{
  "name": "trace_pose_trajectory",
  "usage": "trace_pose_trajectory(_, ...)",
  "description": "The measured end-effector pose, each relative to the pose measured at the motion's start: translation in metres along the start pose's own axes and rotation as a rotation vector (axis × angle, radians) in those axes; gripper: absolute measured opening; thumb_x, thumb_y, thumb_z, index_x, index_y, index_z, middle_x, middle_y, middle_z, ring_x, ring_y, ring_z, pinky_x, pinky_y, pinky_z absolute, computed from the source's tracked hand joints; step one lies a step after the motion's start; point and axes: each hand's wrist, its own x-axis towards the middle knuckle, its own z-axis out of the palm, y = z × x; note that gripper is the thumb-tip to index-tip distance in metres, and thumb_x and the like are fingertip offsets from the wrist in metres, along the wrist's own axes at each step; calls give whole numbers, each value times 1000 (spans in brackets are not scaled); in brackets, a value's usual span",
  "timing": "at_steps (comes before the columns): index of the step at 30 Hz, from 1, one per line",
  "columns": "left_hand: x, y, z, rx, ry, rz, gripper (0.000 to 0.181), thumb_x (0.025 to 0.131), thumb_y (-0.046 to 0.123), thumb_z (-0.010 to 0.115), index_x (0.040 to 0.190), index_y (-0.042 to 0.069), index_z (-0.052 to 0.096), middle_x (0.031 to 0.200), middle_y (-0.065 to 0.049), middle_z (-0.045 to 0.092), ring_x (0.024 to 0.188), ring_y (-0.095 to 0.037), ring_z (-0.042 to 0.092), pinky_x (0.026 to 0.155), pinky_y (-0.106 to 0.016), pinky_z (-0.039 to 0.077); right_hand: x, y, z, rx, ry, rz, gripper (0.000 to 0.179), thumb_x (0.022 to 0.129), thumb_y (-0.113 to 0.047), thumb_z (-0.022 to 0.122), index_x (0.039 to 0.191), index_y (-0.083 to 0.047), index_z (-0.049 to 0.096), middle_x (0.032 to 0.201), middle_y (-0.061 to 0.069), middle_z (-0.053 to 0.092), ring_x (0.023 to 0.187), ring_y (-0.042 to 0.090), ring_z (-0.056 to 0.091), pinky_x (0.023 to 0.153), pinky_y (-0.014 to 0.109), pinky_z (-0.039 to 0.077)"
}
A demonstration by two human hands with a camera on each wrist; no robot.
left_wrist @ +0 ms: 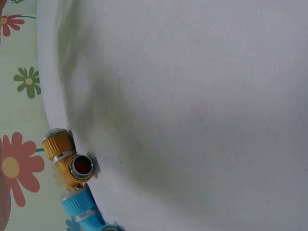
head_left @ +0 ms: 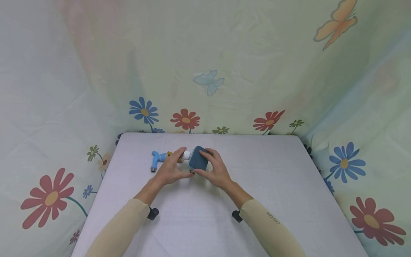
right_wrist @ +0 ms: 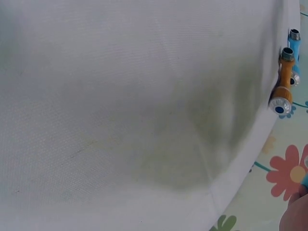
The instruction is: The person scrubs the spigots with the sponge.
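Observation:
In the head view, both hands hold a dark blue, box-shaped piece [head_left: 199, 159] with a white ribbed knob [head_left: 186, 155] on its left side. My right hand [head_left: 218, 171] grips its right side, thumb below and fingers above. The left hand [head_left: 171, 169] is round the knob end, its fingertips by the knob and its thumb by a small brass-coloured end [head_left: 192, 172] underneath. Behind the left hand lie an orange tap [left_wrist: 65, 156] and a light blue tap [head_left: 156, 159]; the hand partly covers the orange one in the head view.
A white cloth covers the table [head_left: 273, 185]. Its far edge meets a hanging curtain [head_left: 257, 71] printed with flowers and butterflies, which also runs down both sides. Dark wrist cameras sit by the left [head_left: 153, 213] and right [head_left: 237, 216] sleeves.

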Motion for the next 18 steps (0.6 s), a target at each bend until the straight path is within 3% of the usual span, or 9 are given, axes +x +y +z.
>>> trace_pose_trajectory(18, 0, 4, -1, -20, -13, 21, 109, 71, 41, 97, 160, 19, 38, 163, -5, 46, 143, -26, 53, 113, -47, 50, 3, -2, -3, -26, -10, 42, 79, 87, -49, 83, 155, -27, 50, 162, 11, 38, 147, 37, 42, 113, 57, 48)
